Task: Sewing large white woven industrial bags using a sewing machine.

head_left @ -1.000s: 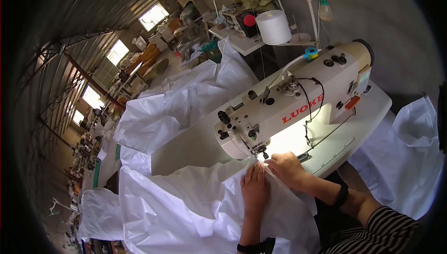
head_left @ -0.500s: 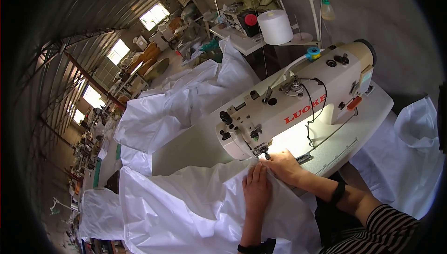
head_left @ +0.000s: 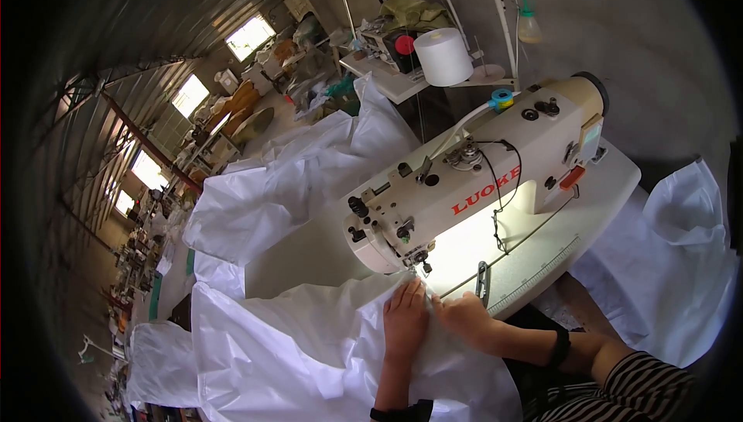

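Observation:
A white sewing machine [head_left: 480,182] stands on a pale table, its lamp lighting the area under the arm. A large sheet of shiny white material [head_left: 279,344] runs from the needle area down toward me and spreads left. On the sheet, just in front of the presser foot [head_left: 422,261], my left hand [head_left: 405,323] lies flat with its fingers stretched forward. Beside it my right hand [head_left: 466,321] has its fingers closed on the sheet's right edge; the fingertips are partly hidden. Close to the right hand, black thread snips [head_left: 483,283] lie on the table.
A second heap of white material [head_left: 286,182] lies behind the machine on the left. More white sheeting [head_left: 658,267] hangs at the right. A white thread cone [head_left: 443,56] stands at the back. A ruler strip [head_left: 534,275] runs along the table's front edge.
My right hand has drawn back from beside the needle toward me along the sheet's edge, uncovering more of the snips. My left hand stays flat by the presser foot. The view has shifted slightly.

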The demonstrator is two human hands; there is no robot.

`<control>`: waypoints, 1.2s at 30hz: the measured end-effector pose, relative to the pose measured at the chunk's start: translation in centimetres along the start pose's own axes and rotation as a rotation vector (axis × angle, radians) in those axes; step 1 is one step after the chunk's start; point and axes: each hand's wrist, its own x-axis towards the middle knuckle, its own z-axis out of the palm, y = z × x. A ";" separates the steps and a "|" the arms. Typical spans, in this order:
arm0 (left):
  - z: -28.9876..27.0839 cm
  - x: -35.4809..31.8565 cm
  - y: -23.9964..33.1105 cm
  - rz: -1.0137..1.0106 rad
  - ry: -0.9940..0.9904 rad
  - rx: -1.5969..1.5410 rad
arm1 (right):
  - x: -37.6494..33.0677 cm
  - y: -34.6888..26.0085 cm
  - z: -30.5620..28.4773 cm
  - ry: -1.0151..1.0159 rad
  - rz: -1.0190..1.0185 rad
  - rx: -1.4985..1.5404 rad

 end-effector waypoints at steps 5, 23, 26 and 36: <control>-1.1 0.6 -2.0 0.036 0.012 0.072 | 2.3 -1.0 0.9 0.027 0.043 -0.034; -6.0 -9.8 -6.2 -0.261 -0.019 0.106 | -3.2 10.3 -5.0 0.198 0.059 0.293; -7.9 -8.4 -1.1 -0.274 0.052 0.129 | -8.6 6.5 -5.9 -0.150 -0.036 0.826; -1.4 -21.3 15.6 -1.021 -0.007 -0.807 | -16.0 -4.1 0.2 -0.520 -0.561 1.145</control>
